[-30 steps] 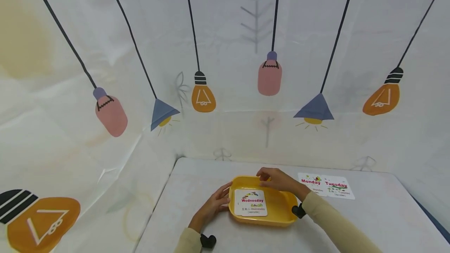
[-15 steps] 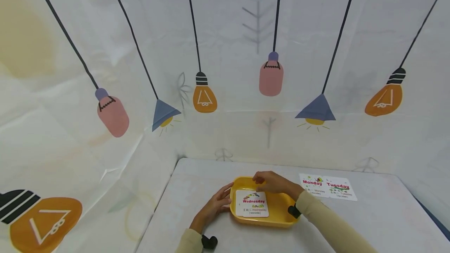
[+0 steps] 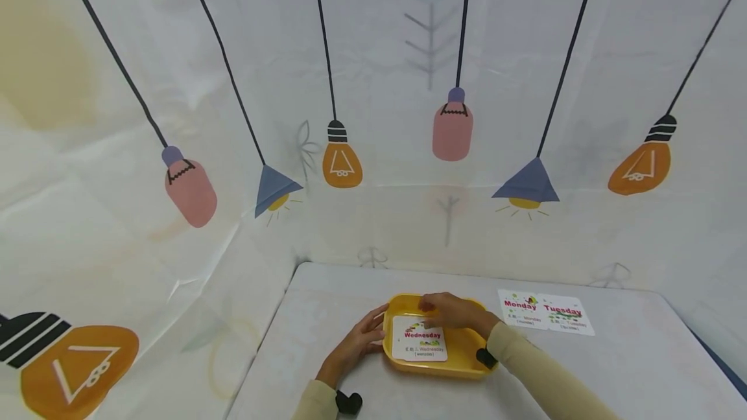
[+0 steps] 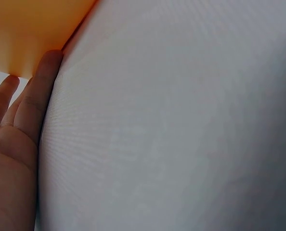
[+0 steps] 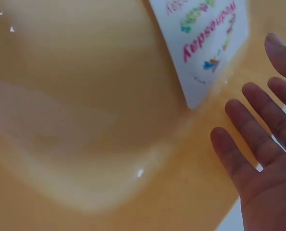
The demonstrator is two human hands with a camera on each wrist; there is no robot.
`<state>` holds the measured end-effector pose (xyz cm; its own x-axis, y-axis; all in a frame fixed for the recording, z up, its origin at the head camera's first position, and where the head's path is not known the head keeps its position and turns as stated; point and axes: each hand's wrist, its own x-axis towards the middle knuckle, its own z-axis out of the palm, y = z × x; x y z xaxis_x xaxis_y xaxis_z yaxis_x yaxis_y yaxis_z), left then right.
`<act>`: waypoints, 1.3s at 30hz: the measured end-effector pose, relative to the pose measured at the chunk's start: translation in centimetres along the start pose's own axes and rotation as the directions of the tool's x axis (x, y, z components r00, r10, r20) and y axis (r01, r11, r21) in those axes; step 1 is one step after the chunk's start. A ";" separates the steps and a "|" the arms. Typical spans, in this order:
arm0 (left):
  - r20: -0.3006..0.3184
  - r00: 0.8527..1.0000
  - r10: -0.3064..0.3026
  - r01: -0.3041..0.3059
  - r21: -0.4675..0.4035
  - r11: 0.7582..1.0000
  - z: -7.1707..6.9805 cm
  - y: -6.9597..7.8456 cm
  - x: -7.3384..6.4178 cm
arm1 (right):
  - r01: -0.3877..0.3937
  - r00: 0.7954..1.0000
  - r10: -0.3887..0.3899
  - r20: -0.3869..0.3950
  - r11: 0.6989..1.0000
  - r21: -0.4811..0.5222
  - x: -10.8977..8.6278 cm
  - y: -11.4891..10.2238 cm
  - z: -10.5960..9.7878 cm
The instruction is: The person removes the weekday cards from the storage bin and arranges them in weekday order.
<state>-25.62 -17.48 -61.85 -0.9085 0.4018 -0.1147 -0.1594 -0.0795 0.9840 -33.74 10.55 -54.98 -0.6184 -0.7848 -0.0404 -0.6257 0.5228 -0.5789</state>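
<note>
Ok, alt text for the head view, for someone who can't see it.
A person's left hand touches the left side of a yellow tray holding a Wednesday card; the right hand is over the tray, near the card's top edge. On the white table at right, a Monday card and a Tuesday card lie side by side before a lamp-printed backdrop.

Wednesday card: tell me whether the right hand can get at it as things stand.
Probably yes: the right hand, fingers apart, is over the yellow tray near the Wednesday card, and nothing visible blocks the way.
</note>
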 end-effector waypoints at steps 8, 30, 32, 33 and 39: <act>-0.004 1.000 0.004 -0.004 0.002 1.000 0.0 -0.1 0.1 | 0.020 1.000 -0.020 0.005 1.000 -0.007 0.0 -0.2 0.7; 0.000 1.000 0.012 -0.012 0.002 1.000 -0.3 -0.6 0.3 | -0.044 0.994 0.056 0.096 0.992 -0.120 0.1 -1.0 1.7; -0.007 1.000 0.014 -0.014 0.000 1.000 -0.3 -0.6 0.2 | -0.043 0.993 0.063 0.103 0.981 -0.191 0.2 -1.2 1.7; -0.008 1.000 0.014 -0.014 -0.001 1.000 -0.3 -0.6 0.2 | -0.041 0.992 0.066 0.104 0.972 -0.230 0.2 -1.3 1.8; 0.010 1.000 0.023 -0.023 -0.002 1.000 -0.3 -0.6 0.3 | -0.057 0.988 0.109 0.109 0.915 -0.400 0.4 -1.5 2.4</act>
<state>-25.85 -17.55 -62.54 -0.9082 0.4086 -0.0902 -0.1388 -0.0907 0.9862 -31.95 8.66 -56.11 -0.6276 -0.7545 -0.1919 -0.7274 0.6561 -0.2010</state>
